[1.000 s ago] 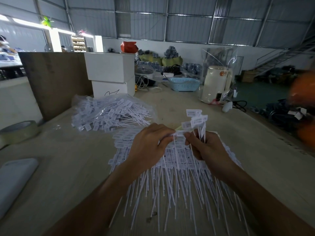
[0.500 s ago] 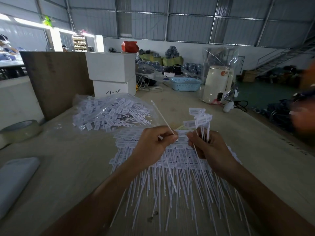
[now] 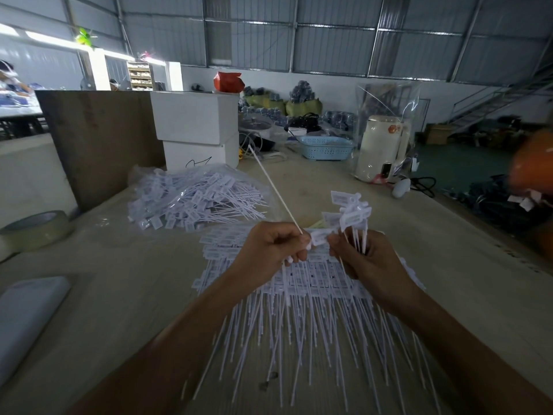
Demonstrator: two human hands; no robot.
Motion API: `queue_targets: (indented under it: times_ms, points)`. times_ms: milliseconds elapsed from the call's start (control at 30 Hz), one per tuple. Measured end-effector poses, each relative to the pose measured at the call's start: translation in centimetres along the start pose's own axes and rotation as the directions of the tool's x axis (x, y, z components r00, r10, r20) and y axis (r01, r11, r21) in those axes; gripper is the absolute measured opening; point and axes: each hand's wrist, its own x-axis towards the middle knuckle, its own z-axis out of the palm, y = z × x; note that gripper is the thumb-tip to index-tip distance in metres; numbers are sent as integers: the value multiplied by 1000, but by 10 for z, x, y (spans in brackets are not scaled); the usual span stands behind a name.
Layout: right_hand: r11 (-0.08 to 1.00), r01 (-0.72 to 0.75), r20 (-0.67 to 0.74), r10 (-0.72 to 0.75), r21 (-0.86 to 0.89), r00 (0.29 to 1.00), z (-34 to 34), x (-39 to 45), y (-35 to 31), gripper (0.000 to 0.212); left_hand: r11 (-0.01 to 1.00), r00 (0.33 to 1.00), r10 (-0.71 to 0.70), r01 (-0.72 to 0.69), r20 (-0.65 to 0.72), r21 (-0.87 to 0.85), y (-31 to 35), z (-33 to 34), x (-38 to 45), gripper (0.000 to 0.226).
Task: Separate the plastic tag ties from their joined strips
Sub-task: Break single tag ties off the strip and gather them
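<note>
From the head camera, we hold our left hand (image 3: pixel 270 245) curled around one tag tie (image 3: pixel 276 194), pinching it near its head so the thin tail sticks up and away toward the white boxes (image 3: pixel 196 128). Our right hand (image 3: pixel 366 259) is clamped on a small bunch of ties (image 3: pixel 348 215), their flat labels fanning out above the fingers. The two hands sit just beside each other above a spread of joined strips (image 3: pixel 299 292) lying on the table (image 3: pixel 134 295), tails pointing toward us. A bagged pile of ties (image 3: pixel 191 197) lies farther back on the left, near a roll of tape (image 3: pixel 36 230).

We judge the single tie is being pulled free of the bunch. The risks from here: a sideways twist could snap the thin tail or tear the label instead of the joint, and a loose right-hand grip could let the bunch slide out and scatter over the strips below, mixing separated ties with joined ones.
</note>
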Motion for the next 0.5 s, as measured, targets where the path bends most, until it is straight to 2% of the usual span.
queue_targets:
  times_ms: [133,267,500]
  points:
    - [1000,-20,-47,20,-20,999,5,0,1,45,999,999,43,-43,-9,16,0,2,0,11]
    - [997,-51,-49,54,58,997,5,1,-1,40,998,998,64,-64,-22,28,0,5,0,11]
    - [998,-62,29,63,-20,998,6,2,1,49,990,992,93,-101,-83,-99,2,4,2,13]
